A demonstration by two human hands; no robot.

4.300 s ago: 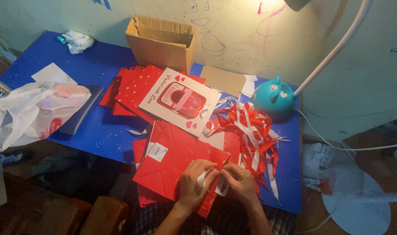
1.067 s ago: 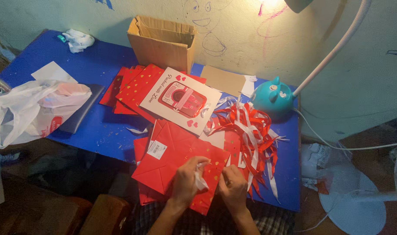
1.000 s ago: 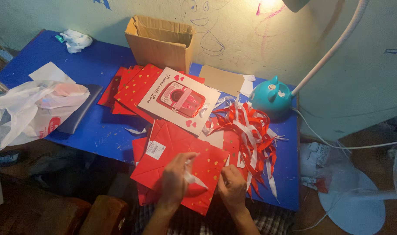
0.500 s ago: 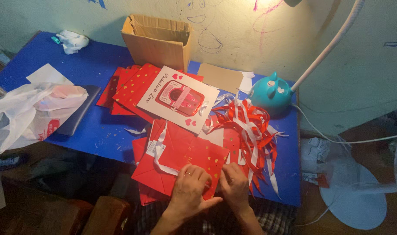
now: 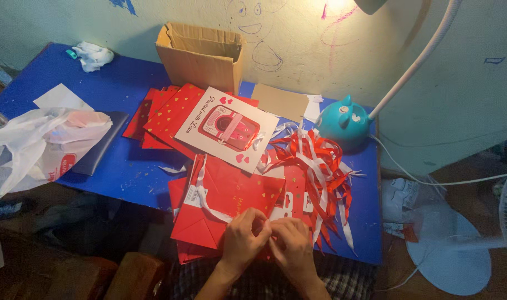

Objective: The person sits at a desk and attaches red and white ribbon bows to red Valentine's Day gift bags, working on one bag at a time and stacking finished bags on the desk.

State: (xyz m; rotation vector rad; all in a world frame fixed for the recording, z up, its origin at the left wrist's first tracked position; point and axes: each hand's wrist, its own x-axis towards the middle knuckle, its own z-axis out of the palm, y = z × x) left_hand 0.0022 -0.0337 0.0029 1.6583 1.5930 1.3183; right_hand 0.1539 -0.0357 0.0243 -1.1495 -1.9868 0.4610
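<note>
A flat red paper gift bag [image 5: 231,194] with gold dots lies at the near edge of the blue table [image 5: 120,166]. A white ribbon [image 5: 200,194] loops across its left side and runs toward my hands. My left hand [image 5: 245,238] and my right hand [image 5: 289,244] press together at the bag's near edge, fingers pinched on the ribbon's end. A heap of red and white ribbons [image 5: 317,164] lies just to the right of the bag.
More red bags [image 5: 164,114] and a white card with a pink picture [image 5: 225,128] lie behind. A cardboard box [image 5: 200,53] stands by the wall, a teal lamp base [image 5: 348,125] at the right, a plastic bag [image 5: 39,144] at the left.
My hands came together at the bag's near edge. The white ribbon, earlier short between my fingers, now lies in a loop over the bag's left side.
</note>
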